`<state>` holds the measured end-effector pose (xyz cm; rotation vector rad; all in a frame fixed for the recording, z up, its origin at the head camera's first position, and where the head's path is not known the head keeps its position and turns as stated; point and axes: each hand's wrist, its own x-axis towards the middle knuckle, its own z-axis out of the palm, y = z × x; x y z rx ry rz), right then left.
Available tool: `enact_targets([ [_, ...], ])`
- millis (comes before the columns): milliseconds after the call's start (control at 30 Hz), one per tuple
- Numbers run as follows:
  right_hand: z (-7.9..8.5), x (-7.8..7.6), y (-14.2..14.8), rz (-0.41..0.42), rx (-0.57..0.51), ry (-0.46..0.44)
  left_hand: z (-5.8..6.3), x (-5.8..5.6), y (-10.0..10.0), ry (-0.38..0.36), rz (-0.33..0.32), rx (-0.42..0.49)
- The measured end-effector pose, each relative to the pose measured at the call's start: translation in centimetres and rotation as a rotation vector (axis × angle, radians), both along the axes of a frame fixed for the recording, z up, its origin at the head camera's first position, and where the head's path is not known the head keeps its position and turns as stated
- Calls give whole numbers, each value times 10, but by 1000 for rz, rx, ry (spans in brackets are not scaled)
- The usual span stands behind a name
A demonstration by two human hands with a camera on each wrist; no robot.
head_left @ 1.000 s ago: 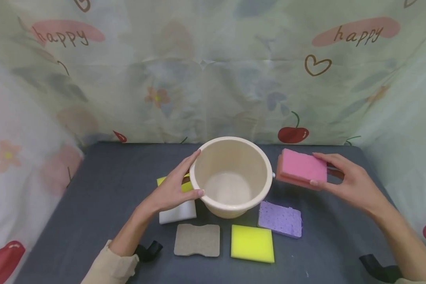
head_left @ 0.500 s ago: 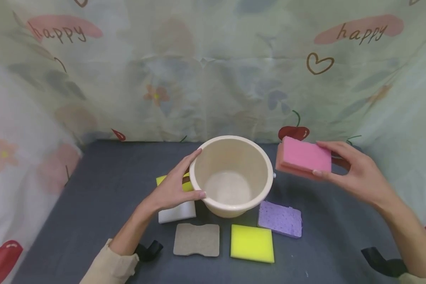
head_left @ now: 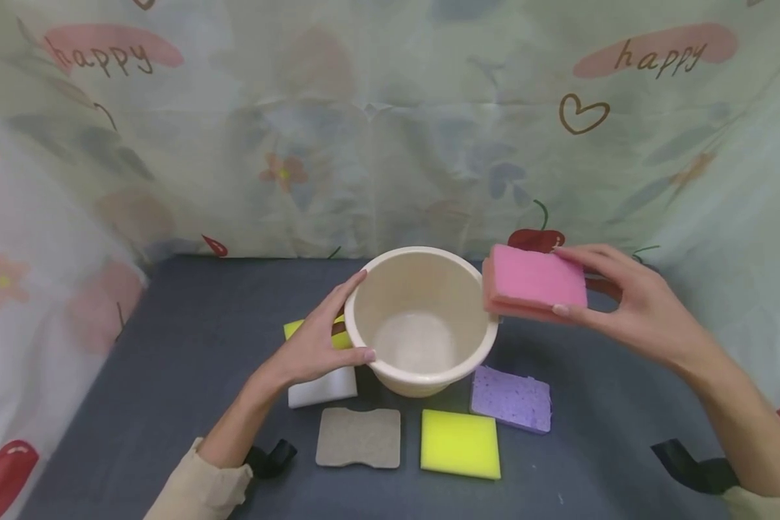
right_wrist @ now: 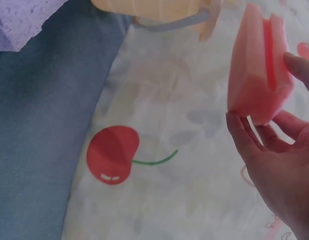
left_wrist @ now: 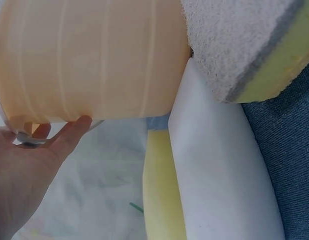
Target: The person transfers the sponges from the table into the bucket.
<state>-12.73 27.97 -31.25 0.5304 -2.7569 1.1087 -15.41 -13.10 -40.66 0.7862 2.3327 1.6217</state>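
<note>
Currently, the right grip [head_left: 633,307] pinches one pink sponge [head_left: 538,278] between thumb and fingers, spread as wide as that block. The sponge, with a single groove showing along its side, is held in the air, to the left of the right grip. The left grip [head_left: 315,345] holds one cream bucket [head_left: 422,282] by the near side of its rim. Seen from the head, the sponge's end overlaps the rim across from the left grip; I cannot tell whether they touch.

Five more pieces lie on one dark table [head_left: 188,347]. One white block [head_left: 323,388] sits just under the left grip, with one yellow sponge [head_left: 293,328] partly hidden behind the fingers. One gray sponge [head_left: 359,438], yellow underneath, lies closer to the person than the left grip. A second yellow sponge [head_left: 459,443] lies right of that, between the two grips. One purple sponge [head_left: 510,399] is left of the right grip and nearer the person.
</note>
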Motion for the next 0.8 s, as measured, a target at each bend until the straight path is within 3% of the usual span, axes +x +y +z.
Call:
enact_targets([
  [233,6,-4,-15,53,29,18,0,0,0,-7,-3,-4],
  [467,13,-13,-33,115,147,84,0,-1,-1,-2,5,-6],
  [800,14,-19,-54,238,187,78,-1,-2,1,-12,-7,1],
])
